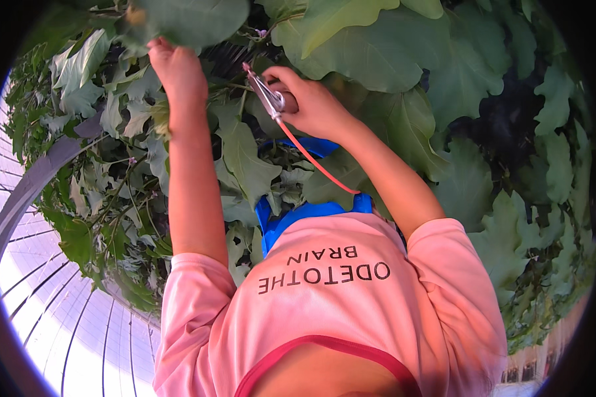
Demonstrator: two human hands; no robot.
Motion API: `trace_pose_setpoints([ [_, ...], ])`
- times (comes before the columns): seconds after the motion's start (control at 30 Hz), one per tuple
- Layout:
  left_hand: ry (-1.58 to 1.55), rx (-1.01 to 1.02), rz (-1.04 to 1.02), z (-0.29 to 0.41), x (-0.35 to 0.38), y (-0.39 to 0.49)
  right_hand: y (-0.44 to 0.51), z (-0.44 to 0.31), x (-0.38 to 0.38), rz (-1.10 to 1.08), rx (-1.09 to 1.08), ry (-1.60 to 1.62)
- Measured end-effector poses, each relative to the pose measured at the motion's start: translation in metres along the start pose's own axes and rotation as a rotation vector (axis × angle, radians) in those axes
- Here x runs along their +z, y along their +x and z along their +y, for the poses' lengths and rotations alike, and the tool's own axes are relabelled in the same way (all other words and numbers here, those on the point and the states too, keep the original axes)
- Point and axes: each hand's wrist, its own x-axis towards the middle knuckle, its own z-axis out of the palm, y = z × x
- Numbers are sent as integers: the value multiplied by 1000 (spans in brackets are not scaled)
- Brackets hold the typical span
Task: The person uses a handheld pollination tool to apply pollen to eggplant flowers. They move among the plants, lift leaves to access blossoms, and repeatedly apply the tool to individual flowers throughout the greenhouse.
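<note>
My left hand (180, 67) is raised at the upper left, its fingers closed at the lower edge of a large, blurred eggplant leaf (198, 22). The leaf partly hides the fingertips. My right hand (308, 99) grips a small silver hand tool (265, 94), apparently snips, whose tip points up and to the left among the stems. From the tool's lower end a red cord or tube (318, 166) runs down to my waist. In front of my waist is a blue plastic container (303, 214), with leaves (293, 171) in or over it.
Dense eggplant foliage (387, 54) surrounds both hands. A small purple flower (261, 33) shows between them. At the left, a grey curved band (39, 173) crosses beside the plants. White sheeting with dark lines (79, 317) lies beyond it at the lower left.
</note>
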Motion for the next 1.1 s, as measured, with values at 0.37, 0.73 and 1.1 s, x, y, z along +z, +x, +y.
trace_pose_setpoints([
  [0.37, 783, -25, -128, -34, -3, -197, -31, 24, 4, -111, -79, -523],
  [0.73, 721, 42, 87, -76, 10, -77, -22, 27, 4, -109, -38, -586],
  [1.1, 560, -540, -199, -171, 40, -4, -23, 31, 11, -48, -42, -578],
])
